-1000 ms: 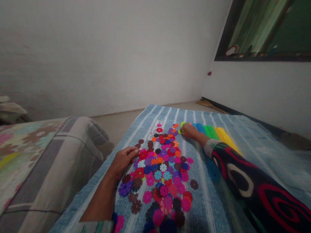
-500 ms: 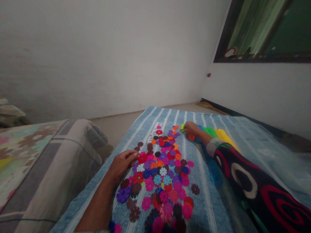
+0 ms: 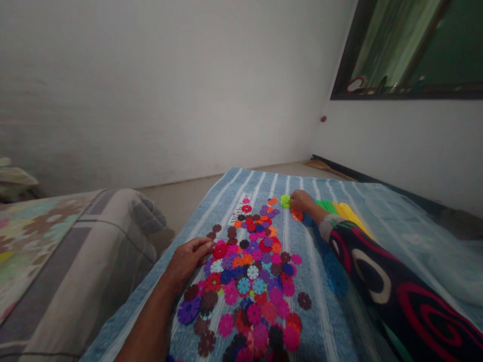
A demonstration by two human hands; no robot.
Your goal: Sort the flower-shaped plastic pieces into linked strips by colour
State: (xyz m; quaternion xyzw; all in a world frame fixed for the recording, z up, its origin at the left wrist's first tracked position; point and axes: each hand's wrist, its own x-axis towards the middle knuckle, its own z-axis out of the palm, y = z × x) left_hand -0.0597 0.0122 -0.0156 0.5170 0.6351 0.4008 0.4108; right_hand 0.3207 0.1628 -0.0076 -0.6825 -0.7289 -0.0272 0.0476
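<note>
A loose heap of flower-shaped plastic discs [image 3: 252, 272] in pink, purple, red, brown, blue and other colours is spread over the striped blue cloth. My left hand [image 3: 191, 255] rests at the heap's left edge, its fingers stretched out beside a red disc and holding nothing I can see. Farther off, my right hand [image 3: 301, 200] has its fingers curled down; what is in them is hidden. Just left of it sits a small lime-green group of discs [image 3: 285, 201]. Orange discs [image 3: 297, 214] lie under its near side, and rows of green discs [image 3: 326, 205] and yellow discs [image 3: 351, 215] extend to the right.
Blue discs [image 3: 337, 279] lie beneath my right forearm. A bed or couch with a grey and floral cover [image 3: 75, 251] stands on the left. Behind the cloth rises a white wall [image 3: 169, 90], with a dark-framed window [image 3: 407, 50] at upper right.
My right hand has shifted slightly right, off the lime-green discs, which now show fully. My left hand stays at the heap's edge. The view has tilted a little.
</note>
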